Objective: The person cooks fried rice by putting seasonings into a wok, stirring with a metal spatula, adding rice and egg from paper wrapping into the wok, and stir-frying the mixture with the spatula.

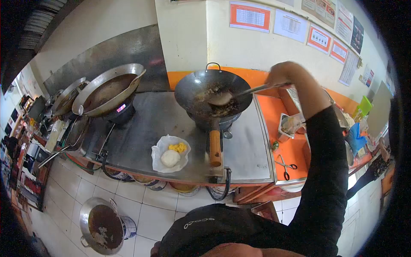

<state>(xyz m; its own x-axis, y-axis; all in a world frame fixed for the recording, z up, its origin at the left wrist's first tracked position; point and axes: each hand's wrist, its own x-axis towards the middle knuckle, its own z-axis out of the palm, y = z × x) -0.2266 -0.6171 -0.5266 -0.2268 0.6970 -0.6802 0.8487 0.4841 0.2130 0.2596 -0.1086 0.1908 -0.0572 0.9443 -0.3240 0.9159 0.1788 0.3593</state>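
Note:
My right hand (282, 76) is closed around the handle of a metal wok ladle (252, 89), above the wok's right rim. The ladle's round bowl (220, 99) rests low inside a dark wok (187, 91), among brown residue and bits of food. A wooden wok handle (215, 147) points toward me, with no hand on it. Left of it, a paper-lined dish (159, 150) holds a mound of white rice (170, 158) and yellow scrambled-looking egg (177, 147). My left hand does not show; only a scrap of skin appears at the bottom edge.
Two large pans of dark oil (112, 91) stand on burners to the left. Scissors (286, 167) and a metal container (284, 136) lie on the orange counter (269, 112) at right. On the tiled floor, a wide oil pan (87, 210) sits beside a bucket (129, 227).

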